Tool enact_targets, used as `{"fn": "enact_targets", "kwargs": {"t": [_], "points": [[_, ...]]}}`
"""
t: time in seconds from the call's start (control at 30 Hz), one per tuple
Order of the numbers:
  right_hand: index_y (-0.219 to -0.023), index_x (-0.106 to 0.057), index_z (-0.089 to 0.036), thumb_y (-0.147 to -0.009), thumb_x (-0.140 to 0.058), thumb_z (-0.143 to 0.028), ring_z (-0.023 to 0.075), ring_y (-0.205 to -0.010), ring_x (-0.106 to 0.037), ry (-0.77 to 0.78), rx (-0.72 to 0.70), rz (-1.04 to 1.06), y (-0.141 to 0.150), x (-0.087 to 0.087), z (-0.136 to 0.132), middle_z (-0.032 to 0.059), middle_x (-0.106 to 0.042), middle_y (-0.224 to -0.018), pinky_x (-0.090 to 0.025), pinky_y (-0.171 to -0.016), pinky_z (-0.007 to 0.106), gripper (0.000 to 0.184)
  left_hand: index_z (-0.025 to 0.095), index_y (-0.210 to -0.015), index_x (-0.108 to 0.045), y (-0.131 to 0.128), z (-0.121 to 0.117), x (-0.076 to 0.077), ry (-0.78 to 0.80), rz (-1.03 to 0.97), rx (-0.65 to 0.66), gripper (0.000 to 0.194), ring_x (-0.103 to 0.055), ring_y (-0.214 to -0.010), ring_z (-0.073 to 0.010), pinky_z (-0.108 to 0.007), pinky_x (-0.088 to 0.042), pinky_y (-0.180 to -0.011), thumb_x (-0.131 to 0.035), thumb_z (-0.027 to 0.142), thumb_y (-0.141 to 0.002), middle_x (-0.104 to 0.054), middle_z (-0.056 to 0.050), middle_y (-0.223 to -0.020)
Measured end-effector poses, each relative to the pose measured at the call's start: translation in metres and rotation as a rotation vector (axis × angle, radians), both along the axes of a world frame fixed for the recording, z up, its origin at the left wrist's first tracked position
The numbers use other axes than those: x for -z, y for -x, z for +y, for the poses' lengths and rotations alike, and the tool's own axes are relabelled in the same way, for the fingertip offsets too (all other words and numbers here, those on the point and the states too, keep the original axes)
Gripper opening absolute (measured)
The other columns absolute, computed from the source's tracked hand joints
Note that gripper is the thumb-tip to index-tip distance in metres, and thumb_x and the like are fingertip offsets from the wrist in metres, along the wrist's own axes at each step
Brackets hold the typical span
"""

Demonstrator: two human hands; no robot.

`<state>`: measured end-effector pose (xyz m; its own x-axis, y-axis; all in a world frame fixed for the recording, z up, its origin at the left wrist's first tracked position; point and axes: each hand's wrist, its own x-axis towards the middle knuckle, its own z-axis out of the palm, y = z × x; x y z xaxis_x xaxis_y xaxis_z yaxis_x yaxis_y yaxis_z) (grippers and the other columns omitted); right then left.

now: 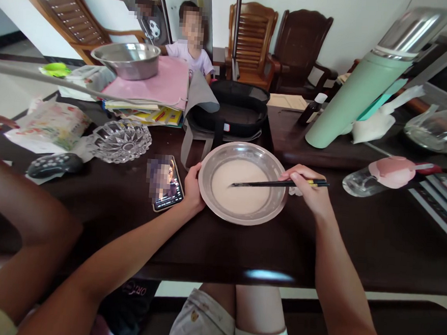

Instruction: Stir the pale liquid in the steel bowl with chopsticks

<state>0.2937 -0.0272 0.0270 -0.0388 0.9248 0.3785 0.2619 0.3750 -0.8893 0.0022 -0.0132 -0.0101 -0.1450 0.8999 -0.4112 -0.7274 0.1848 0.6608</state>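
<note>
A wide metal bowl (239, 218) stands on the dark table with a pale, milky liquid (242, 197) in it. My left hand (196, 188) grips the bowl's left rim, the thumb at the edge and the other fingers mostly hidden below. In my right hand (304, 183) is a pair of black chopsticks (262, 183), held nearly level over the bowl's right rim. Their tips reach the middle of the liquid. A lit phone (170, 194) lies just left of my left hand. Some crumpled white stuff (295, 191) shows under my right hand.
Left are a glass dish (121, 142), a dark remote (55, 165) and another person's arm (18, 199). Behind the bowl sits a black case (230, 119). A metal basin (131, 64) rests on stacked books. Rightward stand a green thermos (360, 95) and a pink-lidded bottle (376, 178).
</note>
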Motion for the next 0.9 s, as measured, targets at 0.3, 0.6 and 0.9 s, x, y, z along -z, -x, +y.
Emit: {"fn": "enact_targets", "kwargs": {"t": [0.3, 0.6, 0.9], "points": [[-0.083, -0.084, -0.026, -0.091, -0.081, -0.066, 0.0222, -0.069, -0.08, 0.01, -0.007, 0.027, -0.0019, 0.0, 0.0001, 0.004, -0.083, -0.077, -0.065, -0.065, 0.034, 0.041, 0.019, -0.076, -0.078, -0.0016, 0.0001, -0.0025, 0.003, -0.016, -0.013, 0.023, -0.073, -0.076, -0.0229, -0.033, -0.061, -0.08, -0.069, 0.037, -0.086, -0.078, -0.005, -0.076], [-0.084, -0.083, -0.026, -0.092, -0.079, -0.067, 0.0226, -0.065, -0.079, 0.007, 0.018, 0.037, -0.0035, -0.0001, 0.0001, 0.0037, -0.082, -0.073, -0.063, -0.058, 0.033, 0.042, 0.021, -0.078, -0.075, 0.0004, 0.0005, 0.003, -0.001, 0.028, -0.007, 0.022, -0.073, -0.08, -0.0248, -0.036, -0.06, -0.084, -0.077, 0.042, -0.079, -0.077, -0.003, -0.078], [-0.085, -0.083, -0.026, -0.095, -0.078, -0.065, 0.0212, -0.062, -0.077, -0.005, 0.034, 0.064, -0.0044, 0.0005, -0.0008, 0.0029, -0.08, -0.071, -0.06, -0.056, 0.032, 0.04, 0.019, -0.075, -0.076, -0.002, 0.0004, -0.0006, -0.003, 0.007, -0.025, 0.02, -0.073, -0.077, -0.025, -0.036, -0.061, -0.08, -0.072, 0.038, -0.081, -0.077, -0.004, -0.076]]}}
